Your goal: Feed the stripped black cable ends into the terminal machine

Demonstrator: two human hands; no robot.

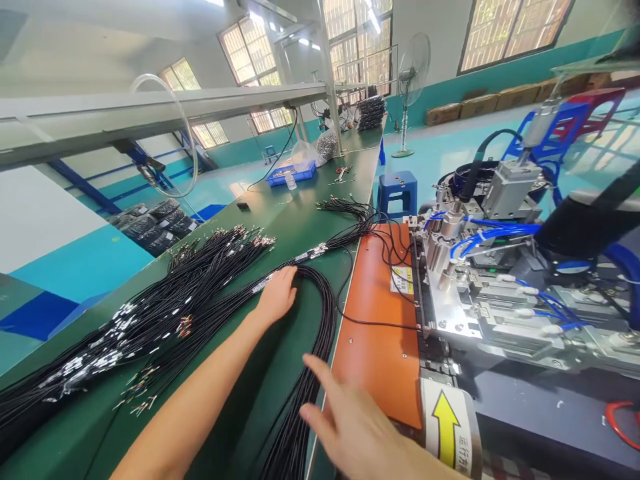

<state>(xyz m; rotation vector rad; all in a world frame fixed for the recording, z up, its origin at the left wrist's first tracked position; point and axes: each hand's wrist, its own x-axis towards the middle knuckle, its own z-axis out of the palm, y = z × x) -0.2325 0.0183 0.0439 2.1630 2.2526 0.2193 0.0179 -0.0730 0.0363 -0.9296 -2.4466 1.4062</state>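
My left hand (pixel 277 292) is closed over a bundle of black cables (pixel 327 303) on the green table, where the bundle bends round toward me. Its fingertips are partly hidden on the far side. My right hand (pixel 350 420) hovers beside the lower stretch of this bundle, thumb and index finger spread, holding nothing; it is slightly blurred. To the left lies a large pile of black cables (pixel 200 283) with pale bands and bare coloured wire ends. Farther cables (pixel 345 230) run across to the machine, a few of them resting over its orange plate (pixel 380 333).
At my right stands a metal machine (pixel 450 287) with blue air tubes and a yellow arrow label (pixel 447 427). Farther along the table (pixel 277 213) are a blue tray (pixel 291 175), a small bottle (pixel 291 181) and hand tools (pixel 343 173). A blue stool (pixel 397 192) and a fan (pixel 407 80) stand beyond.
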